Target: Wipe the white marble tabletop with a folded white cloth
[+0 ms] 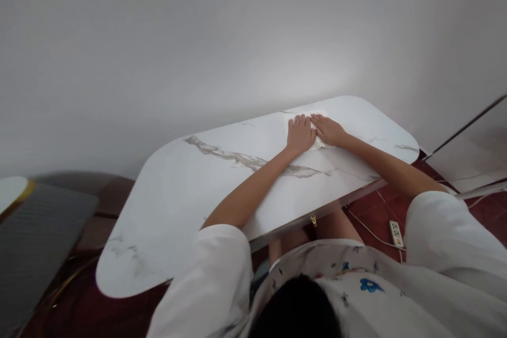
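A thin white cloth or paper wipe point(319, 144) lies on a white marble-patterned tabletop point(158, 195), near its back edge and right of the middle. My left hand point(301, 134) rests flat on the wipe, fingers stretched toward the wall. From the right, my right hand point(328, 129) lies flat over the same wipe, its fingertips close beside the left hand's fingers. Both palms face down, and neither hand's fingers are curled round anything. Much of the wipe is covered by the hands.
A pale wall point(198, 53) runs behind the table. A small gold knob point(313, 220) sits on the table's front. On the red tiled floor at right lies a white power strip point(395, 233) with a cord. A grey ribbed surface point(43, 243) stands at left.
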Tool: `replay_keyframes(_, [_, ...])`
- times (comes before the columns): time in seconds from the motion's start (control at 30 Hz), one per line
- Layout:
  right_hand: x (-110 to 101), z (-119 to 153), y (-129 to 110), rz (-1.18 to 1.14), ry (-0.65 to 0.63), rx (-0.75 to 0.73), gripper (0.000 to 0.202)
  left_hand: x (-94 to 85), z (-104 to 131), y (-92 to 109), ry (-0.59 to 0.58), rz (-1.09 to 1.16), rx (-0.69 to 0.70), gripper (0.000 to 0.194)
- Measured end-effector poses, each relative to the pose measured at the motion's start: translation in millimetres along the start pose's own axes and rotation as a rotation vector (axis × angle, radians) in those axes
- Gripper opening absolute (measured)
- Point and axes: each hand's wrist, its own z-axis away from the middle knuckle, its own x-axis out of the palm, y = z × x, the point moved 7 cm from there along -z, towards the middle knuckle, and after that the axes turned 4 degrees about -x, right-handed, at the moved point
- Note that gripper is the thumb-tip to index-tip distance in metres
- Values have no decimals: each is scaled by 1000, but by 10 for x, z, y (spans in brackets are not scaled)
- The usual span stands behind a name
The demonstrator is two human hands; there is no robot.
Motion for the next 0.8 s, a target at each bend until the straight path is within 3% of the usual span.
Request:
replay_keyframes(0.23, [-181,815,-812,-33,8,-84,59,-269,1019,157,-88,36,-35,56])
replay_keyframes(0.3, [-262,1045,-936,-50,10,-100,59,-303,1224,237,-120,71,-49,56])
replay_keyframes(0.4, [-377,1344,-936,-69,0,-116,59,-321,1376,443,-150,120,-57,57])
replay_keyframes(0.5, [-443,1550,-720,-80,-11,-120,60,-272,1336,710,-177,139,-65,57])
replay_keyframes(0.6, [-459,1621,-359,-88,6,-91,60,-179,1130,953,-169,161,-58,56])
replay_keyframes(0.7, [-445,1521,1,-97,23,-34,58,-96,823,1071,-120,210,-46,54])
replay_keyframes(0.8, [-409,1259,237,-80,6,2,58,-39,495,1023,-67,212,-41,52])
